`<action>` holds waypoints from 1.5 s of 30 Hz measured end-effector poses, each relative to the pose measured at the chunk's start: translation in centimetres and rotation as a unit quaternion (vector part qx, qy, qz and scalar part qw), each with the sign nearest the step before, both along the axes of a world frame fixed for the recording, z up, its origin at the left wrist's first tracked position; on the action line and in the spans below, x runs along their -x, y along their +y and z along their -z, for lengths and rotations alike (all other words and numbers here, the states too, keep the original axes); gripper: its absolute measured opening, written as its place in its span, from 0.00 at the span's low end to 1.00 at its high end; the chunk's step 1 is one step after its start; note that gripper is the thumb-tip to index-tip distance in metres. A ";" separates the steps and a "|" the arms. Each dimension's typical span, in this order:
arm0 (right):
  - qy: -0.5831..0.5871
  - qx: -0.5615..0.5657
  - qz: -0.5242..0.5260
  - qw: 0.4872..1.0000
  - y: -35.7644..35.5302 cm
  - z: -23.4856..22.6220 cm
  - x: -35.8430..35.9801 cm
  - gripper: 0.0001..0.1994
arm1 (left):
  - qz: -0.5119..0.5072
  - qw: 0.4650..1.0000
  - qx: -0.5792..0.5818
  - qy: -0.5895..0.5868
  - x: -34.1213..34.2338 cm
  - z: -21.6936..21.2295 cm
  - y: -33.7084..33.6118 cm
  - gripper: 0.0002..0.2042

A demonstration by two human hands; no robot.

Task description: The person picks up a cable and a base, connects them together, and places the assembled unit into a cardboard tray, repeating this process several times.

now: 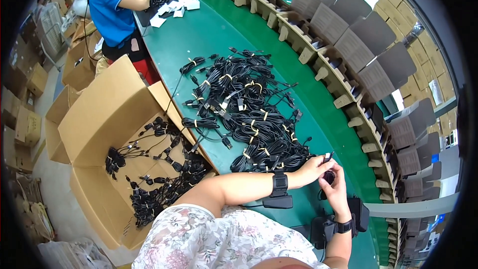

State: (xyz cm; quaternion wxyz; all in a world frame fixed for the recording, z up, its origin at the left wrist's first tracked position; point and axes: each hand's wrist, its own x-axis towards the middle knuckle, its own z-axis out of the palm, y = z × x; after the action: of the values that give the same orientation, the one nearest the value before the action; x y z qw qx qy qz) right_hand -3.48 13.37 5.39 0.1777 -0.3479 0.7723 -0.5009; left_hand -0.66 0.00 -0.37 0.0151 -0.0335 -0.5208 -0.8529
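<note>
At the near right of the green table, my left hand (311,170) and my right hand (337,189) meet around a small coiled black cable (328,177). The fingers of both are bent and closed on it; a connector end sticks up beside my left fingertips. Just left of my hands lies a large heap of black cables (259,119), many bundled with pale ties. Each wrist wears a black strap, and dark box-shaped devices (323,231) sit by my right wrist.
A large open cardboard box (99,169) with more cable bundles stands left of the table (219,35). Along the right runs a curved row of brown trays (343,97) with upright grey flaps. A person in a blue shirt (109,2) works at the far left, near white pieces (174,7).
</note>
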 end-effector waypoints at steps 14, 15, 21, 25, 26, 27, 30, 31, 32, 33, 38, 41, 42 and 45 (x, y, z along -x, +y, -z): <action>-0.156 -0.127 -0.022 0.979 0.8 -2.4 -0.1 0.17 | -0.110 0.991 -0.028 0.072 0.1 -0.1 0.7 0.17; -0.150 -0.110 -0.003 0.983 0.7 -2.4 0.1 0.17 | -0.105 0.992 -0.008 0.069 0.1 0.0 0.5 0.17; -0.004 -0.153 -0.004 0.988 0.2 -4.6 1.2 0.18 | -0.079 0.996 0.028 0.042 0.2 0.6 0.2 0.17; 0.013 -0.182 -0.011 0.983 0.6 -5.3 4.1 0.16 | -0.067 0.997 -0.013 0.020 0.1 0.5 0.1 0.15; 0.076 -0.153 0.011 0.985 0.8 -5.3 5.2 0.15 | -0.052 0.998 -0.015 0.019 0.2 0.6 0.3 0.15; 0.139 -0.127 0.035 0.982 0.9 -5.3 6.2 0.14 | -0.064 0.998 -0.012 0.019 0.4 1.0 0.6 0.14; 0.295 -0.245 0.125 0.915 -0.7 -8.0 9.1 0.16 | -0.065 0.998 -0.001 0.022 0.7 1.8 0.9 0.14; 0.363 -0.285 0.161 0.872 -1.4 -9.1 9.8 0.16 | -0.064 0.998 0.004 0.019 0.7 1.8 0.8 0.14; 0.416 -0.279 0.169 0.849 -1.5 -9.5 11.4 0.16 | -0.064 0.998 0.010 0.017 0.7 1.8 0.6 0.14; 0.468 -0.275 0.174 0.821 -1.3 -9.6 13.3 0.17 | -0.065 0.998 0.013 0.014 0.6 1.8 0.8 0.14; 0.488 -0.372 0.220 0.758 -2.7 -11.0 20.1 0.17 | -0.057 0.997 0.049 0.020 0.3 1.6 0.8 0.13; 0.484 -0.411 0.217 0.741 -3.6 -11.8 23.7 0.16 | -0.059 0.995 0.073 0.018 0.2 1.2 1.0 0.13; 0.506 -0.452 0.205 0.706 -3.9 -11.8 24.9 0.15 | -0.053 0.996 0.071 0.021 0.2 1.2 1.1 0.13; 0.527 -0.507 0.177 0.659 -5.0 -11.0 27.8 0.15 | -0.061 0.996 0.070 0.018 -0.1 1.4 0.8 0.12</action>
State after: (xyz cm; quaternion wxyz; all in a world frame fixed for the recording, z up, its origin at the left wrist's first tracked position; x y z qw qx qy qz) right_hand -31.30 8.40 16.37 -0.2026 -0.2662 0.9180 0.2130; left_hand -0.56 0.79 -1.80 0.0742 -0.0182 -0.5800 -0.8110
